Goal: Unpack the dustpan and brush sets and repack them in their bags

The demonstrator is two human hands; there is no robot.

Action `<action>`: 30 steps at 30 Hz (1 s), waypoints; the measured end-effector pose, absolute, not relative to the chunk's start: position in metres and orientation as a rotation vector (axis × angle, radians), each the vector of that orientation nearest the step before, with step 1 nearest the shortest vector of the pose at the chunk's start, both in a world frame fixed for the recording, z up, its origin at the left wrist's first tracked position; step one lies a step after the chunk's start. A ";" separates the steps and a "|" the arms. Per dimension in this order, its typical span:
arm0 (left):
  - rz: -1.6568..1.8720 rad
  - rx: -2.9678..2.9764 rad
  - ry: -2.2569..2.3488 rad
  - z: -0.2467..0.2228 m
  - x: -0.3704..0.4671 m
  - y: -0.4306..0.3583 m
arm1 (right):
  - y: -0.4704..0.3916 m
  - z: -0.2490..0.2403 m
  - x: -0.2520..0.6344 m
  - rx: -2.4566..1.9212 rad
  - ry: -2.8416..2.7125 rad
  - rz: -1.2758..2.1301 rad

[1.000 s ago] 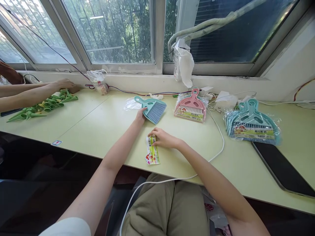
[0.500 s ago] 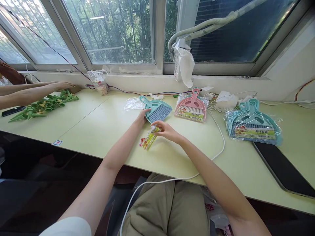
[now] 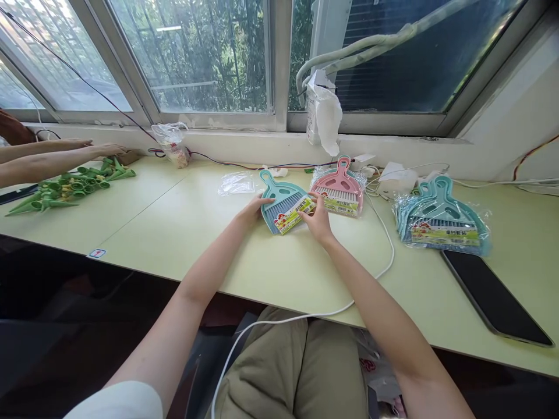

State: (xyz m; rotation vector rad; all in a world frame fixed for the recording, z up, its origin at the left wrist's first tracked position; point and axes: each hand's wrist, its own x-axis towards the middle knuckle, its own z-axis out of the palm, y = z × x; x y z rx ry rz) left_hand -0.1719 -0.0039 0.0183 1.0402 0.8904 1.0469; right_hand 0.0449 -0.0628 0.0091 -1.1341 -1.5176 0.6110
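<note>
Teal plastic makes up the small dustpan and brush set (image 3: 283, 190) in the middle, above the pale yellow-green table (image 3: 183, 233). Its round handle points away from the person and a bit to the left. The left hand (image 3: 253, 210) grips the left edge of this set, with the thumb on top. The right hand (image 3: 319, 218) pinches the right end of a long, bright yellow and green paper card (image 3: 293, 215) with red pictures on it. That card sits on a slant over the blue-grey bristles (image 3: 273, 210), with its right end higher up.

Just right of the right hand, and farther back, is a pink dustpan and brush set in clear plastic (image 3: 340, 185). Flat clear plastic bags (image 3: 237, 183) lie behind the left hand. Way over to the right is a pile of teal sets in shiny clear bags (image 3: 443, 212), and a flat black phone (image 3: 498, 297) is next to it, nearer the person. One thin white cord (image 3: 386, 262) bends across the table and hangs off the front edge. On the far left, another person's hand (image 3: 111, 151) is by a heap of green cone shapes (image 3: 78, 185).
</note>
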 end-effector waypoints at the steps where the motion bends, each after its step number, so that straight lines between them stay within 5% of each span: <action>1: 1.047 1.025 0.879 0.019 -0.173 -0.004 | -0.064 0.010 0.044 -1.124 -1.523 0.582; 25: 0.959 1.276 0.754 0.022 -0.172 -0.013 | -0.078 0.020 0.039 -1.314 -1.504 0.220; 30: 1.092 1.196 0.736 0.024 -0.178 -0.009 | -0.068 0.018 0.040 -1.215 -1.243 0.602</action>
